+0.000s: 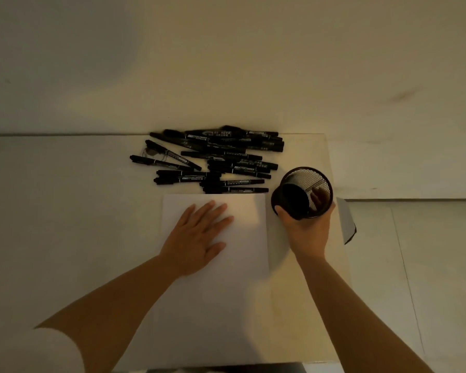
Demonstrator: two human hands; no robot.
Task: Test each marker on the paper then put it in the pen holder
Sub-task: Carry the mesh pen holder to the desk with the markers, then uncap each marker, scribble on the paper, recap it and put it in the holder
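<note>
Curling round a black mesh pen holder (303, 192), the fingers (318, 199) of the right hand (308, 227) show through the wire on its far side while the thumb presses the near wall. The holder is a round, open-weave cup, tilted so its mouth faces up and away from the person; it sits just right of the paper (242, 238), and whether its base touches the counter (65, 211) cannot be told. The right forearm reaches in from the lower right. The left hand (196, 238) lies flat on the white sheet, fingers straight and slightly spread, holding nothing, with its forearm coming from the lower left. Beyond the paper's far edge lies a loose heap of black markers (221, 160), capped, most with their long axes running left to right, a few slanted.
</note>
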